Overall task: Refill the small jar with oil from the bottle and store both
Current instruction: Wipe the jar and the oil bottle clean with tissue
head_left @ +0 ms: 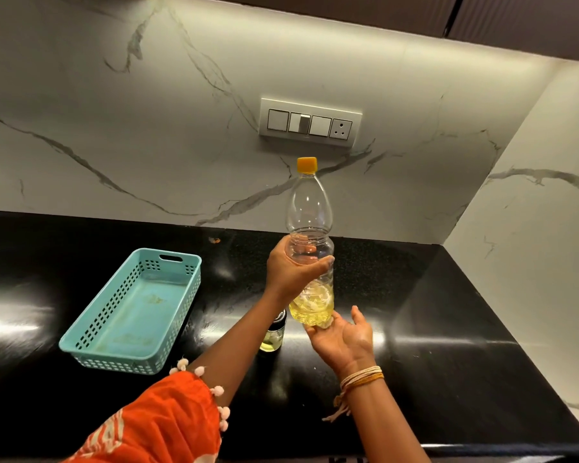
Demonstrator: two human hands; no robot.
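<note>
Over the black counter [448, 329], left hand [290, 269] grips the capped bottle [310, 228] upright mid-air, right hand [343, 339] spread under its base. Jar [274, 334] sits below, basket [131, 312] just left.

Counter [448, 345] is glossy black stone, super reflective. Backsplash [114, 128] looks like smooth white marble with grey veins. Bottle [310, 222] is clear plastic, yellow plastic cap [307, 165]. Basket [134, 309] is matt teal plastic. Orange sleeve [154, 426] is cloth.
</note>
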